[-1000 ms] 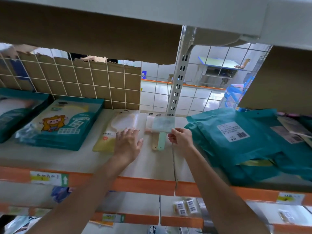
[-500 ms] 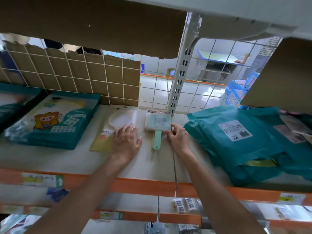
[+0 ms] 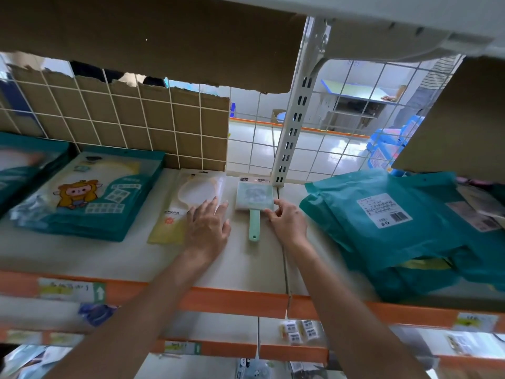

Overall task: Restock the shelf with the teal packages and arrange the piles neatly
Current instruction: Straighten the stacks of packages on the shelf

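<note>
Hands: both reach in over the orange front rail (image 3: 235, 299) onto the shelf (image 3: 246, 272).
Left hand (image 3: 207, 228): flat, palm down, fingers straight and slightly spread, resting on the near right part of a yellow-and-clear flat pack (image 3: 175, 214).
Right hand (image 3: 287, 222): fingers curled, tips nipping the near right corner of a mint-handled brush pack (image 3: 254, 201), as far as the blur allows.
Brush pack: lies flat between the hands, handle toward the near edge, its far end close to the wire grid back (image 3: 254, 138) and just left of the slotted upright (image 3: 295, 119).
Teal packages (image 3: 382, 220): a loose, slumped pile just right of the right hand, white label up, lower bags sagging toward the rail.
Cartoon packs (image 3: 90, 195): a squarer teal stack on the left, well apart from the hands.
Step, as judged: clearing and squaring small goods mid-shelf; the teal pile is not yet tidied.
Risk, right: the forearm passes close beside the slumped pile, so a sideways sweep could slide the slick bags over the rail.
Risk, left: weight on the glossy flat pack could skid it leftward into the cartoon packs.
</note>
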